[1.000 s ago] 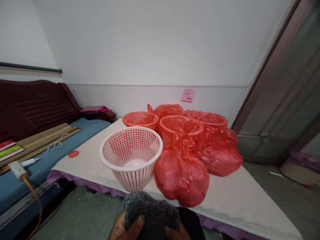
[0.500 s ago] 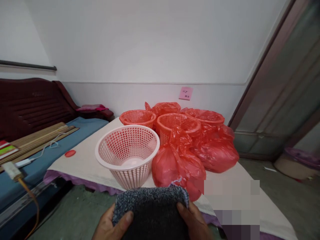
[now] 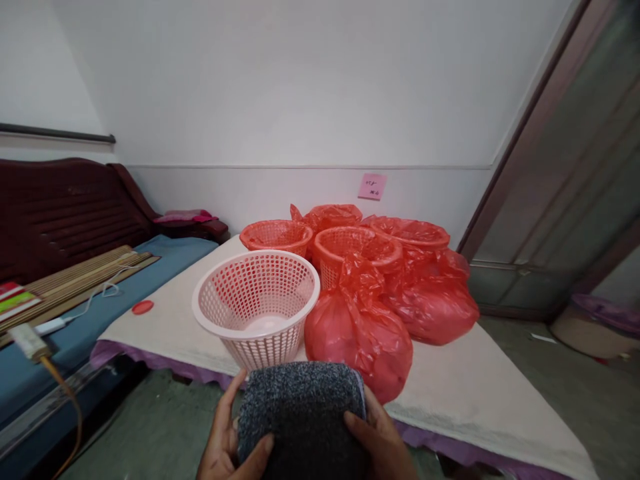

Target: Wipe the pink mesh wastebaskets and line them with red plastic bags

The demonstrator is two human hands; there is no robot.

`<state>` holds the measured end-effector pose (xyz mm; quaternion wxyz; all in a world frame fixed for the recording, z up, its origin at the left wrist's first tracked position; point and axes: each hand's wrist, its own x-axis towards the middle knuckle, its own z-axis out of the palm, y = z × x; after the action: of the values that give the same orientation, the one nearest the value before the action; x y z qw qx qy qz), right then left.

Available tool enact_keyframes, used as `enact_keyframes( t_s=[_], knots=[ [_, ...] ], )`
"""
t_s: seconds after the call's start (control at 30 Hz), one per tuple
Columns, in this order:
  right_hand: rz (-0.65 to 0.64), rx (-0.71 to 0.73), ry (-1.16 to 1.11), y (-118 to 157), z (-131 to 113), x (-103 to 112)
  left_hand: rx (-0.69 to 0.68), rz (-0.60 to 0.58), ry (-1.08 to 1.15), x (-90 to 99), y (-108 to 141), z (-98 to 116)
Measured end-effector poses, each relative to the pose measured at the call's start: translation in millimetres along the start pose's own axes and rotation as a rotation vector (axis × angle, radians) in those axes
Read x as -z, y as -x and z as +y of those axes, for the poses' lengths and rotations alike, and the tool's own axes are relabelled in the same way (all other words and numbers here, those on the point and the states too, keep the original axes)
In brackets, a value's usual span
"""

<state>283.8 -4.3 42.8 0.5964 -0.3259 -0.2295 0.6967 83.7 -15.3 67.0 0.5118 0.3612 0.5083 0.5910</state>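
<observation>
Fingers (image 3: pixel 263 448) of left hand (image 3: pixel 220 440) and right hand (image 3: pixel 383 440) grip one dark-grey cloth (image 3: pixel 305 407) near one pale-pink basket (image 3: pixel 260 336).

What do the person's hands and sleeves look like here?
The left hand and right hand are bare: no gloves, and no rings or markings on the parts that show. Some fingers are hidden. No sleeves are visible; the lower edge cuts off the arms.
</observation>
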Motion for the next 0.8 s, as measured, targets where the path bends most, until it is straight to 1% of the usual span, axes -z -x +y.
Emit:
enact_keyframes(
  t_s=[0.13,0.2,0.27,0.37,0.43,0.5,0.57,0.63,0.67,0.73,0.77,0.8],
  knots=[
    [0.079,0.055,-0.01,-1,-4,0,-0.097,0.049,-0.192,1.4,0,-4],
    [0.12,0.071,0.007,-1,-10,-5,-0.108,0.042,-0.265,0.7,-1,-6],
    [0.136,0.1,0.041,0,-16,-9,-0.086,0.026,-0.245,-2.1,-2,-3],
    [0.073,0.163,0.114,1,-19,-11,-0.058,0.007,-0.153,-7.4,-4,7],
    [-0.007,0.201,0.278,2,-21,-8,-0.034,-0.005,-0.13,-8.1,-5,13],
    [-0.054,0.246,0.572,4,-24,-4,-0.039,-0.014,-0.166,-4.7,-5,17],
    [-0.065,0.272,0.901,7,-29,-2,-0.114,-0.012,-0.284,2.8,-7,16],
    [-0.067,0.304,1.143,10,-35,-1,-0.266,-0.022,-0.459,12.6,-10,14],
    [-0.077,0.324,1.225,12,-38,-2,-0.351,-0.05,-0.557,17.5,-13,13],
    [-0.118,0.371,1.326,15,-42,-3,-0.513,-0.148,-0.722,24.7,-17,12],
    [-0.14,0.389,1.356,16,-44,-4,-0.576,-0.181,-0.77,26.3,-19,13],
    [-0.156,0.396,1.381,17,-45,-4,-0.62,-0.188,-0.789,26.3,-20,14]
  ],
)
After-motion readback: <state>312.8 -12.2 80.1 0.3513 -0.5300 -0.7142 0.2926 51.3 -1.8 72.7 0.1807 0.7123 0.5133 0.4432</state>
